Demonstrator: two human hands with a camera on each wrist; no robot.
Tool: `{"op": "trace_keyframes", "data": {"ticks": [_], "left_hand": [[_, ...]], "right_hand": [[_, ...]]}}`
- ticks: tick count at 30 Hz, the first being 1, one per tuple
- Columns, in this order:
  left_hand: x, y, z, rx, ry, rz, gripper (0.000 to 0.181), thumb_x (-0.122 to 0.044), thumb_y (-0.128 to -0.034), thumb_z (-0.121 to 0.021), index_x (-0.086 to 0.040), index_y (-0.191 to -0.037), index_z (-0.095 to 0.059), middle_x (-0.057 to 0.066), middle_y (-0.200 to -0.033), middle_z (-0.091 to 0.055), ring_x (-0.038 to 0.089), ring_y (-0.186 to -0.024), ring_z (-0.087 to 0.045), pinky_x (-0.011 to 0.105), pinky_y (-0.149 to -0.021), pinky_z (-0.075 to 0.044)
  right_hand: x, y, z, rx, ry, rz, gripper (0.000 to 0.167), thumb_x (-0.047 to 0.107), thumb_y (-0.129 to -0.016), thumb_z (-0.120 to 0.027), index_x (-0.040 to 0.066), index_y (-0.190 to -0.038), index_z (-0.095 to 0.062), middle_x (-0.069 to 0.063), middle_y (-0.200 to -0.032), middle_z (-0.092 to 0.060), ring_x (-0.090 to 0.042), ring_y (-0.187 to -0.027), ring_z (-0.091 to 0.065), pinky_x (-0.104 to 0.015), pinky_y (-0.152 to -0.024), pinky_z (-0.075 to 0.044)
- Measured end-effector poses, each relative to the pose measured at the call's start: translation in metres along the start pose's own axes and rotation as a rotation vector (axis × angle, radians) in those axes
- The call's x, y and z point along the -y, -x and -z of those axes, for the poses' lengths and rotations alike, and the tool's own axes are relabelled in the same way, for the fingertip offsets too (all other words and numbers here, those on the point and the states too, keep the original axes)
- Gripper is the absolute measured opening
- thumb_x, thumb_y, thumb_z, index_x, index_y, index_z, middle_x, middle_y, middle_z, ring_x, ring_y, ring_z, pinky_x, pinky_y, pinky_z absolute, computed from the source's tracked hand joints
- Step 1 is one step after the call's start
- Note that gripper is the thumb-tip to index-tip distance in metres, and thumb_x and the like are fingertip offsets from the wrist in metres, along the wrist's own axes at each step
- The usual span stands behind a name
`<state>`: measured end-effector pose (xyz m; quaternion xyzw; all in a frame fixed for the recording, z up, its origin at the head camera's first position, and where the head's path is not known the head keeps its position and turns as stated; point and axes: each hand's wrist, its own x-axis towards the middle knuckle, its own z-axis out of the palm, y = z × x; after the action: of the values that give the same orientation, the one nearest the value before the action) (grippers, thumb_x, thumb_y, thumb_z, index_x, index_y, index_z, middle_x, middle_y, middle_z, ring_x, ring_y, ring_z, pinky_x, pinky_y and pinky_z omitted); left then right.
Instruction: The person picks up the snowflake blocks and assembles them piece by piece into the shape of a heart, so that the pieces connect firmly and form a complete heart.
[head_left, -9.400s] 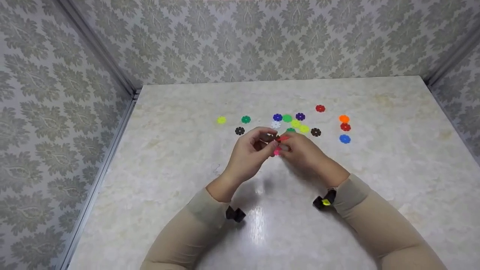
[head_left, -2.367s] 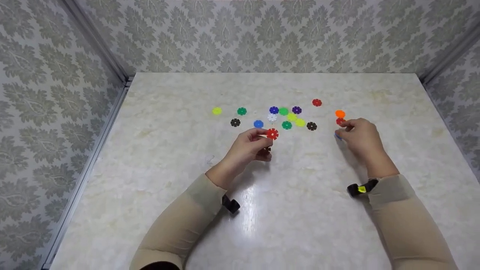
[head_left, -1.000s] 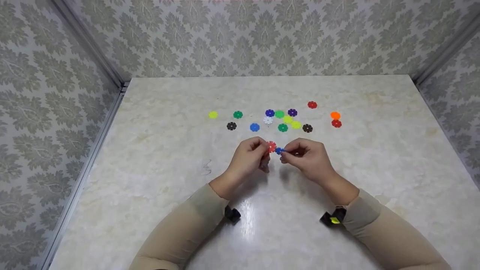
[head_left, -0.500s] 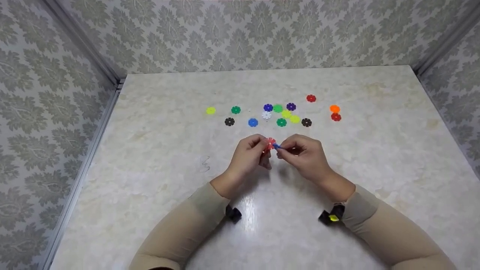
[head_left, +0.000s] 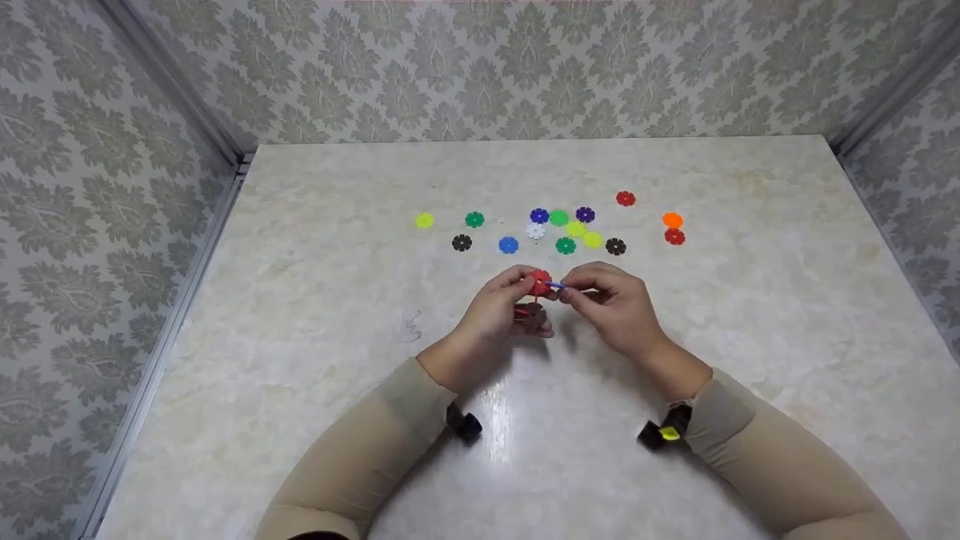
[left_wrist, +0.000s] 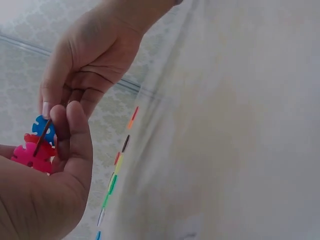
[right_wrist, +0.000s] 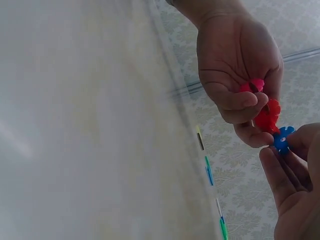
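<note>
The pale marbled table (head_left: 300,300) spreads beneath me, my left sleeve (head_left: 345,457) slanting in from the near left and my right sleeve (head_left: 787,457) from the near right. My left hand (head_left: 487,311) and right hand (head_left: 622,311) face each other, raised above the table around its middle, each with its fingertips drawn narrow in a pinch. Beyond my knuckles, toward the far side, lie scattered notched discs (head_left: 565,246). My left thumb and fingers hold a red disc (head_left: 541,282), with a brown disc (head_left: 535,316) on its near side and a pink disc (right_wrist: 255,85) tucked by my curled fingers. My right fingertips pinch a blue disc (right_wrist: 283,140), its left edge touching the red one's right side; how deeply they join, I cannot tell.
</note>
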<state>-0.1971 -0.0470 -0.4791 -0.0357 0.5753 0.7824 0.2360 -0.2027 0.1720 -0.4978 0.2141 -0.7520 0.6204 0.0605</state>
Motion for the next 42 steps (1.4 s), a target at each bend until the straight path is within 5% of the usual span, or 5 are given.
{"op": "trace_keyframes", "data": {"ticks": [8,18,27,33,42], "left_hand": [[-0.002,-0.003,0.005,-0.007,0.118,0.09,0.018,-0.017,-0.1187,-0.053,-0.013,-0.119,-0.07,0.011,-0.13,-0.075,0.025,-0.087,-0.081,0.044,-0.088,-0.073],[0.003,-0.003,0.007,0.002,-0.002,0.016,0.018,-0.022,-0.1091,-0.078,-0.008,-0.118,-0.072,0.015,-0.119,-0.081,0.017,-0.077,-0.08,0.033,-0.076,-0.071],[0.006,-0.006,0.013,-0.132,-0.042,-0.026,0.015,-0.025,-0.1102,-0.075,-0.01,-0.112,-0.076,0.006,-0.119,-0.082,0.014,-0.077,-0.067,0.026,-0.074,-0.063],[0.011,-0.007,0.012,-0.171,-0.062,-0.077,0.012,-0.022,-0.1116,-0.072,-0.011,-0.115,-0.07,0.0,-0.111,-0.082,0.013,-0.073,-0.055,0.024,-0.069,-0.053],[0.006,-0.01,0.011,-0.17,-0.204,-0.154,0.025,-0.024,-0.1117,-0.071,-0.009,-0.132,-0.066,0.003,-0.113,-0.075,0.014,-0.077,-0.058,0.023,-0.068,-0.054]], "right_hand": [[-0.004,-0.001,0.002,-0.007,0.02,0.016,0.014,-0.006,-0.099,-0.082,0.001,-0.109,-0.088,-0.02,-0.109,-0.082,-0.007,-0.097,-0.076,-0.019,-0.087,-0.067],[-0.003,-0.005,0.0,0.075,0.062,0.031,0.014,-0.003,-0.099,-0.084,0.005,-0.109,-0.089,-0.015,-0.109,-0.085,-0.006,-0.102,-0.077,-0.02,-0.091,-0.064],[-0.011,-0.043,0.041,0.033,0.287,-0.256,0.027,0.017,-0.109,-0.078,0.002,-0.13,-0.081,-0.014,-0.127,-0.08,-0.019,-0.112,-0.068,-0.02,-0.094,-0.055],[-0.033,-0.065,0.074,0.092,0.538,-0.468,0.04,0.022,-0.11,-0.073,0.006,-0.147,-0.073,-0.021,-0.141,-0.065,-0.036,-0.117,-0.062,-0.043,-0.099,-0.057],[-0.049,-0.07,0.085,0.164,0.654,-0.543,0.047,0.019,-0.111,-0.072,0.003,-0.155,-0.067,-0.025,-0.145,-0.059,-0.045,-0.135,-0.058,-0.062,-0.124,-0.05]]}}
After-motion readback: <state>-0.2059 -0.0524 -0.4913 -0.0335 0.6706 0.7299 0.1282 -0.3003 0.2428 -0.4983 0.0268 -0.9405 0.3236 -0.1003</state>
